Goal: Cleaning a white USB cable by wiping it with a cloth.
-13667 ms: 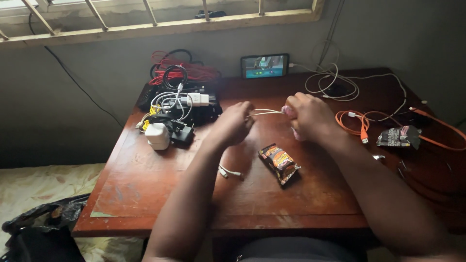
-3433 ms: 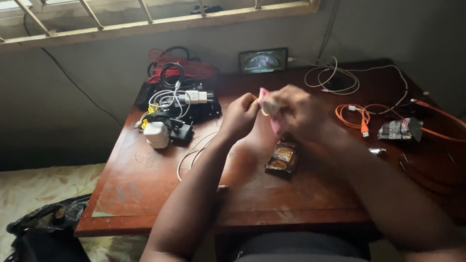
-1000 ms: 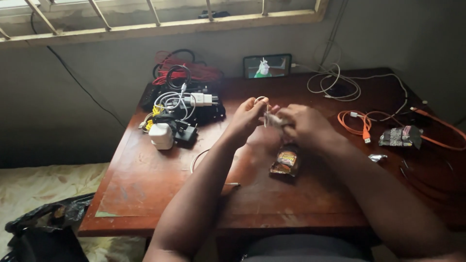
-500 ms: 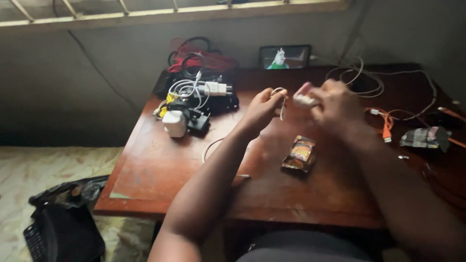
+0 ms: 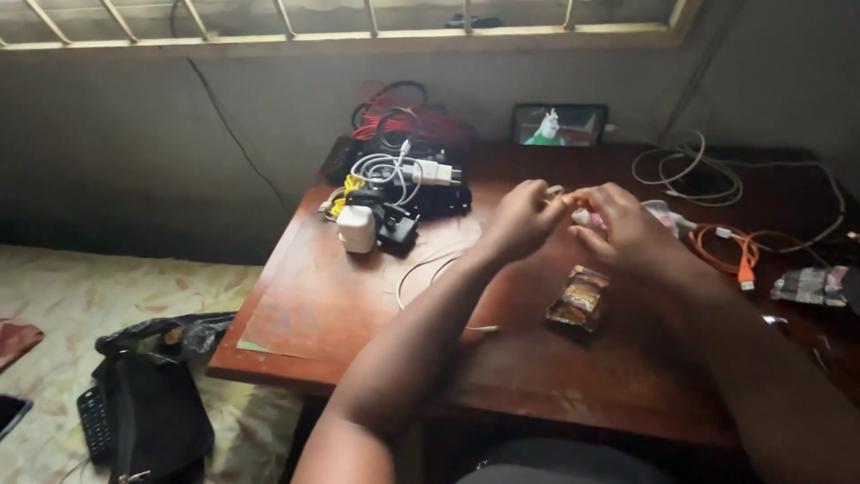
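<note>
My left hand and my right hand are raised together above the middle of the brown wooden table. Both pinch a thin white cable, whose loose end trails down onto the table to the left. My right hand also grips a small pink and white piece that shows beside its fingers. A small brown and orange snack packet lies on the table just below my hands.
A heap of chargers and cables with red wire sits back left. A phone with a lit screen leans on the wall. White cable coils, an orange cable and a dark wrapper lie right. A black bag is on the floor.
The view has swung left and down, showing more floor. My hands have come closer together on the white cable, and the cable's loose part lies further out on the table.
</note>
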